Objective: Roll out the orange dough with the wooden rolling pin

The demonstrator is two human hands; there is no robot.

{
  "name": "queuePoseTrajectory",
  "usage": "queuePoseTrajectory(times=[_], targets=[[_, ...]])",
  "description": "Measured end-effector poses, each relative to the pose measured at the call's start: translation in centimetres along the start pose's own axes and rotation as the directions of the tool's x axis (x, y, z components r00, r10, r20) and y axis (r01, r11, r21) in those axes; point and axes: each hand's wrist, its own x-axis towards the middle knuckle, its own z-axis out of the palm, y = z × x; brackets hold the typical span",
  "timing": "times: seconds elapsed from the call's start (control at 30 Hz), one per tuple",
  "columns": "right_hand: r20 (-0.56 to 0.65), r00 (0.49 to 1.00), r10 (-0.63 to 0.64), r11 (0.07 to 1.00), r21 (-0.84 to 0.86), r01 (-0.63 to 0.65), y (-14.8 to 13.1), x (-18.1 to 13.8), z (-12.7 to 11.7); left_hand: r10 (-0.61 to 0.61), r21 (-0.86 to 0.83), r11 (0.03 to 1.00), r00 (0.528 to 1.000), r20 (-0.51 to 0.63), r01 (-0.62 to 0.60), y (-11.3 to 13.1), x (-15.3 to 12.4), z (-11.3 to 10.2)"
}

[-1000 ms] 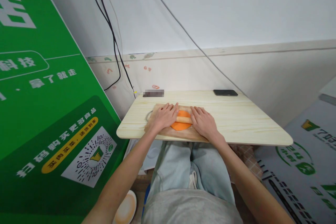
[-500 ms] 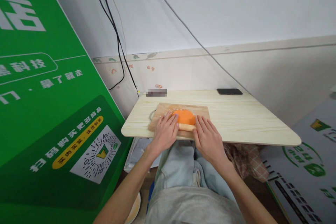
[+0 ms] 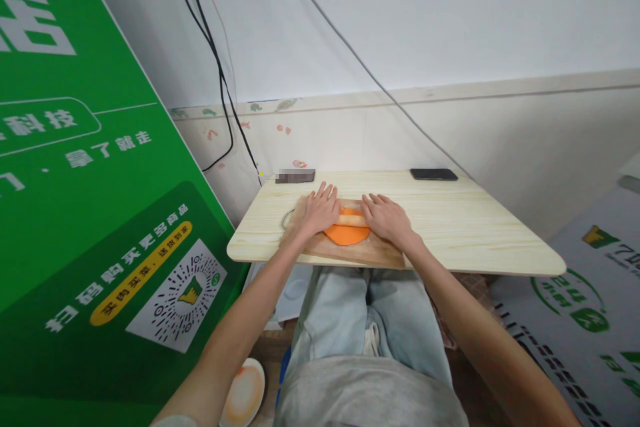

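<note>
A wooden rolling pin (image 3: 352,219) lies crosswise over a flat, rounded sheet of orange dough (image 3: 347,235), near its far edge. Both rest on a wooden cutting board (image 3: 383,256). My left hand (image 3: 321,209) presses on the pin's left end, fingers stretched forward and slightly spread. On the right end lies my right hand (image 3: 387,215), open, its fingers reaching past the pin. The two ends of the pin are hidden under my palms.
The board sits on a pale wooden table (image 3: 480,233) against the wall. A black phone (image 3: 433,174) and a dark, blurred-out object (image 3: 295,176) lie at its back edge. A green sign (image 3: 100,213) stands left; a stained plate (image 3: 243,390) is below.
Both hands have pushed the rolling pin away from me, from the dough's near edge to its far part. More of the dough's near side shows now. My fingers reach farther forward.
</note>
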Motion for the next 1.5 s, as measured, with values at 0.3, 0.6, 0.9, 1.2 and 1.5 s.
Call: queuePoseTrajectory(times=[0.3, 0.6, 0.9, 1.2, 1.5], targets=[[0.005, 0.999, 0.044, 0.999, -0.007, -0.044, 0.2, 0.3, 0.5, -0.064, -0.016, 0.998, 0.998, 0.024, 0.065, 0.0, 0.4, 0.3], [-0.115, 0.992, 0.051, 0.998, -0.029, -0.054, -1.8, -3.9, 0.4, -0.028, 0.048, 0.998, 0.992, -0.122, 0.034, 0.4, -3.4, 1.8], [-0.263, 0.962, -0.07, 0.998, -0.018, 0.068, -2.6, -7.8, 1.4, -0.103, 0.008, 0.994, 0.97, -0.22, 0.108, 2.2, -8.1, 1.2], [-0.246, 0.969, -0.002, 0.994, 0.103, 0.028, -3.8, -10.6, 1.6, -0.065, -0.027, 0.998, 0.959, -0.276, 0.06, 2.4, -10.7, 2.2], [-0.297, 0.954, -0.027, 0.993, 0.106, 0.061, -3.5, -10.8, 2.2, 0.057, -0.007, 0.998, 0.948, -0.312, -0.063, 0.8, -11.3, 3.3]])
